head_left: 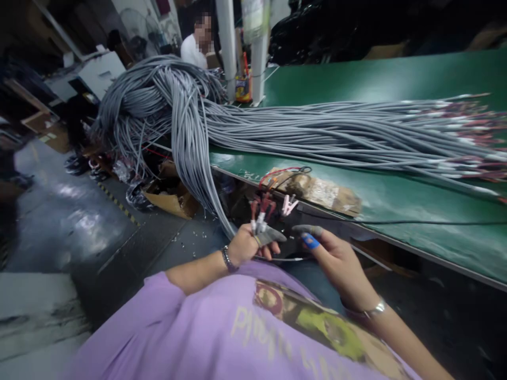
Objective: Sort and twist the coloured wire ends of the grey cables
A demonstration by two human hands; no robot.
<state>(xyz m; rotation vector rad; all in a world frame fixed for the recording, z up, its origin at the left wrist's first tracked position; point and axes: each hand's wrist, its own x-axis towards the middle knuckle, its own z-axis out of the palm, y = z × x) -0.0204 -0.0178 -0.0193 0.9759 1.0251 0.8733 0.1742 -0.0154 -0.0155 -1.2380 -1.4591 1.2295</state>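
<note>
- Dim workroom all around us; reading the clock from our left hand [253,244], a green worktop [336,79] spreads from 12 round to 4.
- Our grey cable bundle [209,195] drapes down from 11 o'clock into that hand, its reddish wire ends [264,206] poking out towards 12.
- Our left fingers are curled closed round the bundle, near those ends.
- At 3 o'clock our right hand [336,258] is half open, covered thumb and forefinger slightly apart; we see nothing between them.
- We judge the work to be partway: the held cables already have inner wires bared and gathered, but whether each tip is finished is too small to tell.
- Just beside the wire ends, at 2 o'clock, is a pink clip [290,206]; past it a cardboard strip [325,195] lies along the worktop's edge.
- At 1 o'clock, laid-out cables [317,129] stretch across the worktop; if they need the same handling, we reckon much is left.
- Farther off, we have an open cardboard box [170,198] at 10, a cable heap [138,95] at 11 and, beyond it, a person in white [193,50].
</note>
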